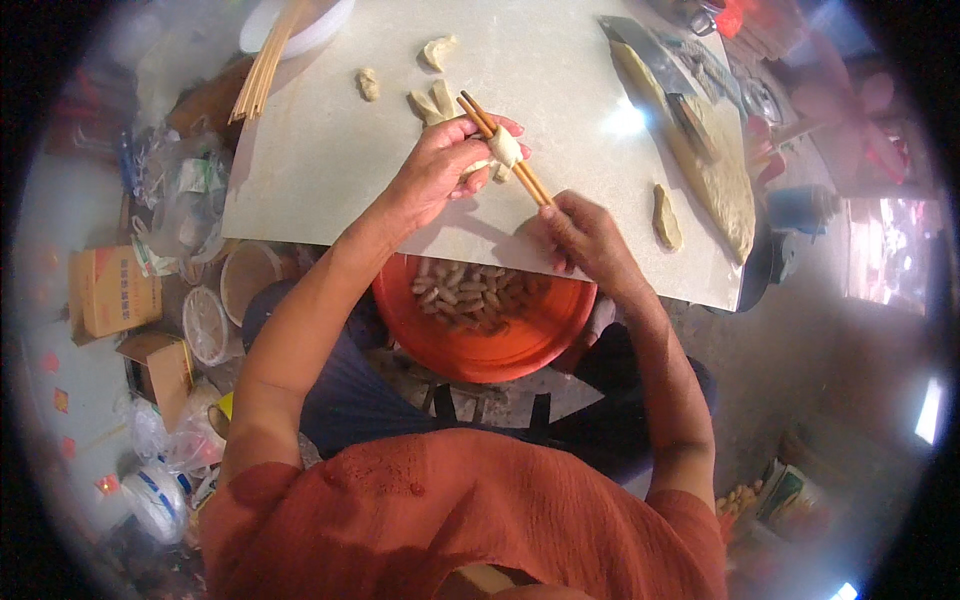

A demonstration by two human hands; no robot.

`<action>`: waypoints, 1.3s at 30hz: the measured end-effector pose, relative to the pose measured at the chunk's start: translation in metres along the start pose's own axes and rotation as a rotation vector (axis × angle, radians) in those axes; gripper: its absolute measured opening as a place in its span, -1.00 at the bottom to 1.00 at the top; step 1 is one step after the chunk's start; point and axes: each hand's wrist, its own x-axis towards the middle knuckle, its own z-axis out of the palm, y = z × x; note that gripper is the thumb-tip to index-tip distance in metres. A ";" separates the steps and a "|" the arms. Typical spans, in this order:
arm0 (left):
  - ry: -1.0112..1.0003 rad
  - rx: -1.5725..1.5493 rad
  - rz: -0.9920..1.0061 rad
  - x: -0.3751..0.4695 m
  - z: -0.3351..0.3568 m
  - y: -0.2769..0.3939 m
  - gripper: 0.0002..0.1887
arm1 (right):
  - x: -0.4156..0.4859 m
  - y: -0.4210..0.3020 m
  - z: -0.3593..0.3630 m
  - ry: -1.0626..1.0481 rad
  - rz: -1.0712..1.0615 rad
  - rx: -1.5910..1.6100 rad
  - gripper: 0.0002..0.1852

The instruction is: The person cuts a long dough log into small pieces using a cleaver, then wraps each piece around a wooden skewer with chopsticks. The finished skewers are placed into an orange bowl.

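Observation:
Pale dough (505, 147) is wrapped around a pair of wooden chopsticks (532, 182) above the light tabletop (547, 67). My left hand (439, 166) holds the dough on the chopsticks between its fingers, near their dark-tipped far ends. The near ends are gripped in my right hand (581, 232). Beyond my left hand lie several dough pieces, among them a curved strip (439, 53) and a small lump (367, 85). A single strip (665, 218) rests to the right of my right hand. What my left palm holds is partly hidden.
A long dough slab (709, 176) lies at the table's right, with a broad-bladed knife (649, 54) on it. Thin sticks (262, 71) lean over a white bowl (319, 30) at the far left. An orange basin (480, 360) of small pieces stands below the near edge. Cardboard boxes (124, 289) sit left.

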 end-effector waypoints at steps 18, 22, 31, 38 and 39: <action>0.086 0.049 -0.002 -0.003 -0.004 -0.001 -0.71 | -0.004 -0.009 -0.008 -0.131 0.004 0.100 -0.50; 0.066 0.029 0.032 0.006 -0.005 -0.005 -0.71 | 0.000 0.002 -0.013 0.037 -0.059 0.123 -0.59; 0.047 0.050 0.012 -0.001 -0.014 0.000 -0.68 | -0.008 -0.014 -0.006 -0.114 0.019 0.073 -0.57; -0.062 -0.057 -0.023 0.005 -0.010 0.002 -0.64 | -0.002 -0.001 -0.001 0.011 0.001 0.002 -0.64; -0.077 -0.089 -0.026 0.002 -0.015 0.000 -0.65 | -0.006 -0.008 0.003 -0.093 0.079 0.001 -0.62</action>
